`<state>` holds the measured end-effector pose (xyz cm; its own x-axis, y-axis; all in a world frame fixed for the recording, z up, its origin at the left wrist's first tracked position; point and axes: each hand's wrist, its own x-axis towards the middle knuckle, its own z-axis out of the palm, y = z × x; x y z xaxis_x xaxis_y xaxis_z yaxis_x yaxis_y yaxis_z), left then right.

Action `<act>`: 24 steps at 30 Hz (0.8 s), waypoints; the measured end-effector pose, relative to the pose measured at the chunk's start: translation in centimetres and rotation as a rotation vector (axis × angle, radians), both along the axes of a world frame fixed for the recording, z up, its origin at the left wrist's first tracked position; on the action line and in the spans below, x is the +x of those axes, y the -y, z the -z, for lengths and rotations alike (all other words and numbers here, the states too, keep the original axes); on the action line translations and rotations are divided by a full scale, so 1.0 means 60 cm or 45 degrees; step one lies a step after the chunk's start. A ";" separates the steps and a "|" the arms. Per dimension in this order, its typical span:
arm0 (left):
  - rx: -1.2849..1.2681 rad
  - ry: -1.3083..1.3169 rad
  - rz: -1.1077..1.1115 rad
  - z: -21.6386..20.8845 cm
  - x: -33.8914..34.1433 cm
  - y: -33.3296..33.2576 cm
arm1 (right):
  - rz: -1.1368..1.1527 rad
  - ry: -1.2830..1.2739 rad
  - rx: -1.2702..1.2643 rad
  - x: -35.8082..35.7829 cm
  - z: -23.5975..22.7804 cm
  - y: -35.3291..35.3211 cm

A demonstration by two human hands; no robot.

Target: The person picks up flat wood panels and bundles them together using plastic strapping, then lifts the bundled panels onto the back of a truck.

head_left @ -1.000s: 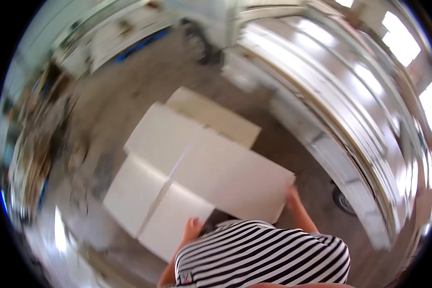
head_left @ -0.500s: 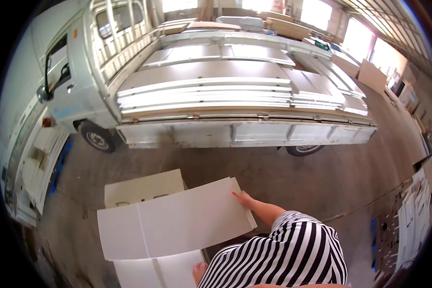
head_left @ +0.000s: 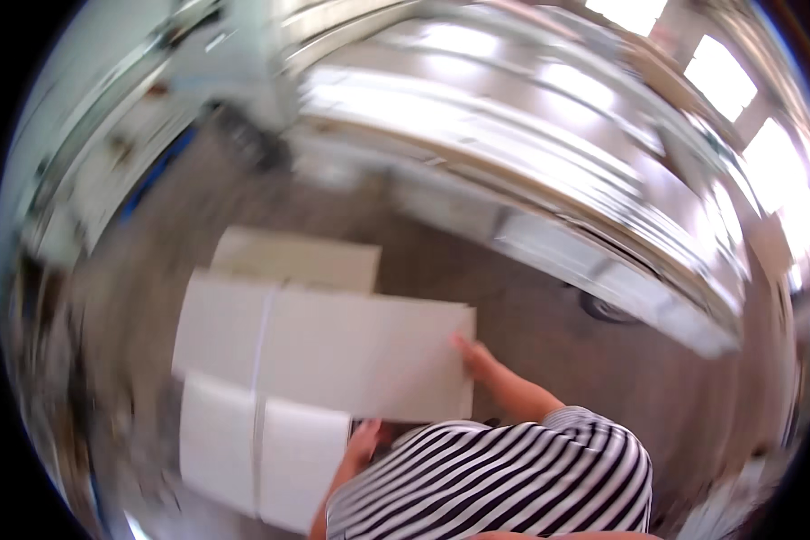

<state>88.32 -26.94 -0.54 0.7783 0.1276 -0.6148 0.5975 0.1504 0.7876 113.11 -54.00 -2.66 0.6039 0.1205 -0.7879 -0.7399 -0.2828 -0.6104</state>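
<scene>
A wide, off-white board [head_left: 360,346] lies in front of me, with a thin pale strap or strip [head_left: 263,337] crossing its left part. A second layer seems to show at its right end. My right hand [head_left: 477,358] is closed around that right end, thumb on top. Below the board's near edge lies a white stack or box [head_left: 306,459] with a strip down its middle. My left hand [head_left: 364,441] is beside this stack's right edge, close under the board's near edge; its fingers are blurred and partly hidden.
Behind the board is a cream box-like piece [head_left: 297,256]. A truck bed [head_left: 477,202] loaded with white panels stands beyond it, its side wall slanting down to the right. More stacked sheets [head_left: 108,175] stand at far left over a blue pallet [head_left: 157,171].
The view has swung left, blurring the surroundings and tilting the truck. The board's right end looks lower and level with its left. My left hand has come up nearer the board's near edge.
</scene>
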 end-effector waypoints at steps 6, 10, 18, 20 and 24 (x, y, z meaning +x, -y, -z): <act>-0.543 -0.102 -0.622 -0.032 0.002 0.023 | -0.115 0.178 0.310 -0.006 -0.004 -0.046; -0.482 -0.115 -0.526 -0.080 0.003 0.015 | -0.081 -0.052 0.580 -0.012 -0.119 -0.061; 0.950 -0.334 -1.637 0.014 -0.243 -0.128 | 0.036 -0.038 0.318 -0.008 -0.134 -0.192; 1.140 -0.946 -1.851 0.031 -0.346 -0.167 | 0.028 -0.008 0.268 -0.012 -0.123 -0.246; 0.625 -1.138 -2.423 0.046 -0.489 -0.215 | -0.076 -0.039 0.241 -0.021 -0.113 -0.335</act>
<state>58.99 -14.03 -3.30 -0.8475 0.4154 -0.3305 0.1449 0.7800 0.6087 111.84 -33.87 4.10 0.5673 0.3033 -0.7656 -0.7443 -0.2088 -0.6343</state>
